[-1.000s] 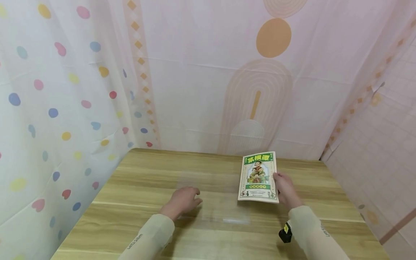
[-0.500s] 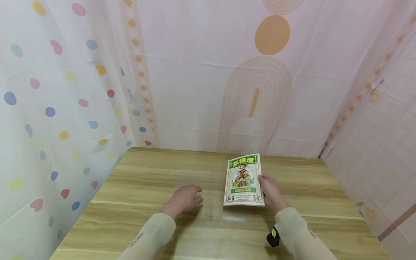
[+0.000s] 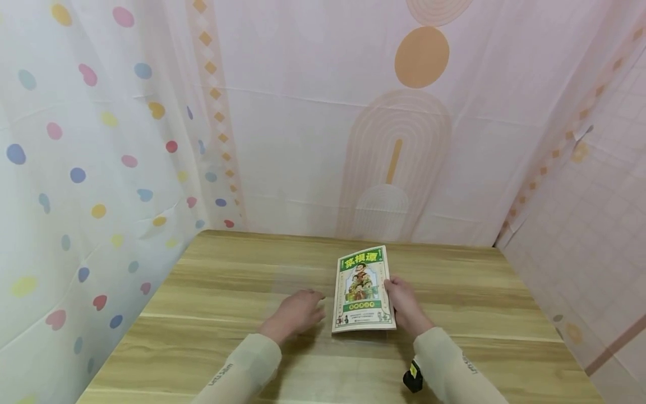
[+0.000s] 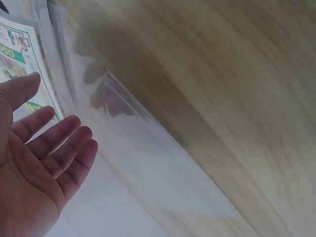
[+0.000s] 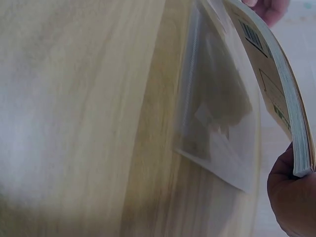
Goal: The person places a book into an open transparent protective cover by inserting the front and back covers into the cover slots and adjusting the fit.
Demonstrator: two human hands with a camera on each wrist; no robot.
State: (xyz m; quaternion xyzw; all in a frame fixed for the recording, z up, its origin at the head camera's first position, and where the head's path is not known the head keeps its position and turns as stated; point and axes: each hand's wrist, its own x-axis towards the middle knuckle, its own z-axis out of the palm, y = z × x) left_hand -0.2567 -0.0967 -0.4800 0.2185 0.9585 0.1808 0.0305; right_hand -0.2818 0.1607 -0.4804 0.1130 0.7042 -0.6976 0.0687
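Observation:
My right hand (image 3: 407, 307) grips a paperback book (image 3: 361, 290) by its right edge. The cover is green and cream with cartoon figures and Chinese characters. Tilted, the book is held above the table; its back cover and bowed page edges show in the right wrist view. Just left of it, my left hand (image 3: 295, 314) has loosely bent fingers and holds nothing; in the left wrist view its palm (image 4: 29, 182) is turned up. Beneath the hands, a clear plastic sheet (image 4: 153, 158), perhaps a book sleeve, lies on the table, with a ribbed seam visible (image 5: 189, 74).
The wood-grain table (image 3: 212, 280) meets a pale patterned curtain (image 3: 292, 168) at its back edge. A dotted curtain (image 3: 111, 185) hangs on the left and another pale curtain (image 3: 590, 241) on the right. A black device (image 3: 413, 379) is strapped at the right wrist.
My right hand has carried the book leftward and a little nearer, over the plastic sheet. My left hand has shifted slightly right, toward the book.

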